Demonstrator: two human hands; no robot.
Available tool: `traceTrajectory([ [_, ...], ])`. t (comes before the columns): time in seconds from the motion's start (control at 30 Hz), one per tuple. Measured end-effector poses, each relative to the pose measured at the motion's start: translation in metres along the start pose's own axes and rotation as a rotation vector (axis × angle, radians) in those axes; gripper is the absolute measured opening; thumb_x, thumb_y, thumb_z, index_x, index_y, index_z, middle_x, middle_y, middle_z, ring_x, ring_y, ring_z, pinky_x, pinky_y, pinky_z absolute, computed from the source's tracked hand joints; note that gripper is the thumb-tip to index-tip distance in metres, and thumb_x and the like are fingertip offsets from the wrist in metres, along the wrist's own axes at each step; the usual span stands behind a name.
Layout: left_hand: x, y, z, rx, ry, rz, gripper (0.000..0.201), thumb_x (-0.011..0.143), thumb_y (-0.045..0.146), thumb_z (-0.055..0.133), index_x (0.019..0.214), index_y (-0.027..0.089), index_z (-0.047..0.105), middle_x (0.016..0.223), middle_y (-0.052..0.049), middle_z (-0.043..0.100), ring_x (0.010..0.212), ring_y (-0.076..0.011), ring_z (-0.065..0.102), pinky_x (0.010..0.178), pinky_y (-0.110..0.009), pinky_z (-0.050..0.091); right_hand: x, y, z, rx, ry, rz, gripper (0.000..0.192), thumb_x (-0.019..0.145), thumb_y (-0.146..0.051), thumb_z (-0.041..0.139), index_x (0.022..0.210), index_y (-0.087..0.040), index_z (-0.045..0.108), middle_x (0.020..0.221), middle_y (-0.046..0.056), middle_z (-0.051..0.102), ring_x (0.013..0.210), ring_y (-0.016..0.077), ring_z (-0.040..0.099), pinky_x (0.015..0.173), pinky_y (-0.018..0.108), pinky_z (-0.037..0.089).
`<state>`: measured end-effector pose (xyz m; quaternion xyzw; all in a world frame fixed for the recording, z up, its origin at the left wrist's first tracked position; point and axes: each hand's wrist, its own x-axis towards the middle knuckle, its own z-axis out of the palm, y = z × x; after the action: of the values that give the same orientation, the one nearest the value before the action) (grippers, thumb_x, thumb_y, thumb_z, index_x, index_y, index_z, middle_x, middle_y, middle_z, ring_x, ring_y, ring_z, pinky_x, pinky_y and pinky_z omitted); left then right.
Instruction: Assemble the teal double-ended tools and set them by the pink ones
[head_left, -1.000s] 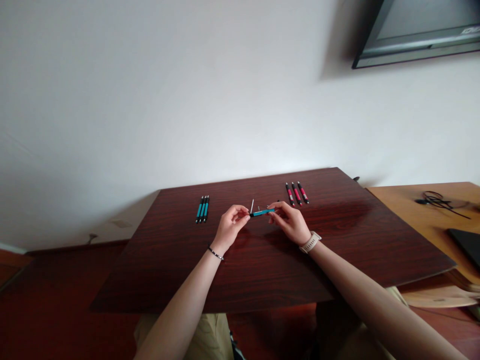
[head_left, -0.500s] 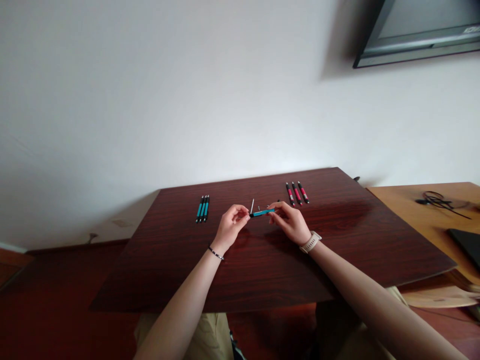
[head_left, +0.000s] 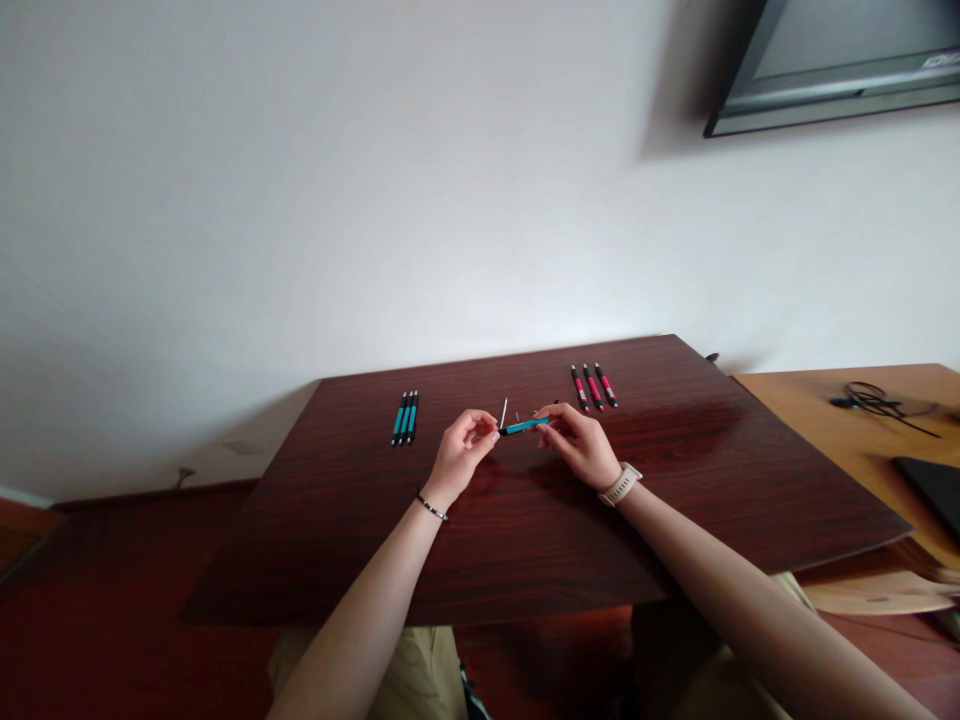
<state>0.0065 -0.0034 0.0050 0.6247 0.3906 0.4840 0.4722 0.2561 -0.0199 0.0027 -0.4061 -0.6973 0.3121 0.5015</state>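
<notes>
A slim bracelet [head_left: 432, 505] of dark and pale segments circles the wrist above my left hand [head_left: 460, 450], just below and left of the frame's centre; a light beige watch band [head_left: 621, 484], marked with small dark slots, wraps the wrist of my right hand [head_left: 583, 448], right of centre. Below my bare forearms [head_left: 379, 605], creased khaki trousers [head_left: 421, 672] show along the bottom edge.

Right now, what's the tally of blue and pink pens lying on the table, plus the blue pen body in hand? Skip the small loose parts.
Blue pens on the table: 3
Pink pens on the table: 3
Blue pen body in hand: 1
Total: 7
</notes>
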Motion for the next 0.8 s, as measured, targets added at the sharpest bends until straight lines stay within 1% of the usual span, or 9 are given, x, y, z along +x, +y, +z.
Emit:
traceTrajectory([
  [0.23, 0.0, -0.001, -0.001, 0.006, -0.008, 0.006, 0.024, 0.09, 0.033, 0.078, 0.105, 0.018, 0.067, 0.106, -0.007, 0.069, 0.094, -0.0173, 0.067, 0.083, -0.028, 0.054, 0.0, 0.0, 0.0, -0.005, 0.001, -0.005, 0.03, 0.104, -0.05, 0.065, 0.118, -0.023, 0.068, 0.083, 0.004, 0.077, 0.072, 0.021, 0.075, 0.069, 0.032, 0.059],
  [0.43, 0.001, -0.004, -0.001, 0.038, -0.012, 0.027, 0.022, 0.092, 0.033, 0.076, 0.106, 0.019, 0.067, 0.104, -0.006, 0.07, 0.092, -0.0171, 0.067, 0.081, -0.028, 0.054, 0.0, 0.002, -0.001, -0.004, -0.001, -0.013, 0.028, 0.105, -0.048, 0.064, 0.119, -0.024, 0.067, 0.084, 0.003, 0.077, 0.072, 0.0199, 0.075, 0.07, 0.03, 0.059],
  [0.5, 0.005, -0.008, -0.006, 0.089, 0.028, 0.061, 0.019, 0.094, 0.033, 0.072, 0.106, 0.019, 0.067, 0.104, -0.007, 0.071, 0.092, -0.0179, 0.068, 0.082, -0.029, 0.055, 0.0, 0.002, -0.001, -0.001, 0.022, -0.014, 0.028, 0.105, -0.048, 0.064, 0.12, -0.024, 0.067, 0.088, 0.005, 0.078, 0.075, 0.02, 0.075, 0.071, 0.031, 0.06],
  [0.57, 0.009, -0.012, -0.016, 0.21, 0.132, 0.121, 0.014, 0.097, 0.03, 0.068, 0.105, 0.019, 0.067, 0.105, -0.007, 0.07, 0.095, -0.0195, 0.068, 0.083, -0.031, 0.056, 0.0, 0.003, -0.001, -0.004, 0.053, -0.007, 0.029, 0.105, -0.048, 0.065, 0.121, -0.024, 0.067, 0.093, 0.006, 0.079, 0.079, 0.0209, 0.077, 0.072, 0.032, 0.061],
  [0.63, 0.012, -0.017, -0.029, 0.422, 0.23, 0.195, 0.011, 0.097, 0.022, 0.063, 0.106, 0.02, 0.068, 0.106, -0.008, 0.069, 0.098, -0.0213, 0.068, 0.085, -0.034, 0.057, 0.0, 0.003, -0.002, -0.008, 0.069, 0.007, 0.031, 0.104, -0.049, 0.065, 0.122, -0.024, 0.068, 0.095, 0.007, 0.08, 0.082, 0.0219, 0.078, 0.072, 0.032, 0.062],
  [0.67, 0.013, -0.019, -0.036, 0.538, 0.254, 0.233, 0.014, 0.096, 0.018, 0.062, 0.107, 0.02, 0.069, 0.108, -0.008, 0.069, 0.101, -0.0223, 0.067, 0.089, -0.037, 0.057, 0.0, 0.003, -0.002, -0.008, 0.068, 0.014, 0.031, 0.105, -0.049, 0.065, 0.123, -0.024, 0.069, 0.095, 0.007, 0.08, 0.083, 0.0222, 0.079, 0.072, 0.032, 0.062],
  [0.73, 0.014, -0.023, -0.047, 0.726, 0.262, 0.271, 0.024, 0.093, 0.012, 0.061, 0.112, 0.022, 0.071, 0.114, -0.009, 0.068, 0.111, -0.0253, 0.065, 0.101, -0.043, 0.055, 0.0, 0.002, -0.003, -0.002, 0.06, 0.019, 0.031, 0.106, -0.048, 0.063, 0.124, -0.024, 0.069, 0.096, 0.008, 0.08, 0.085, 0.0223, 0.079, 0.073, 0.032, 0.063],
  [0.8, 0.015, -0.027, -0.054, 0.85, 0.244, 0.266, 0.03, 0.091, 0.01, 0.063, 0.116, 0.023, 0.073, 0.119, -0.01, 0.068, 0.117, -0.0282, 0.063, 0.109, -0.049, 0.051, 0.0, 0.002, -0.003, 0.006, 0.052, 0.016, 0.032, 0.106, -0.048, 0.062, 0.125, -0.023, 0.07, 0.098, 0.008, 0.08, 0.085, 0.0219, 0.079, 0.073, 0.032, 0.063],
])
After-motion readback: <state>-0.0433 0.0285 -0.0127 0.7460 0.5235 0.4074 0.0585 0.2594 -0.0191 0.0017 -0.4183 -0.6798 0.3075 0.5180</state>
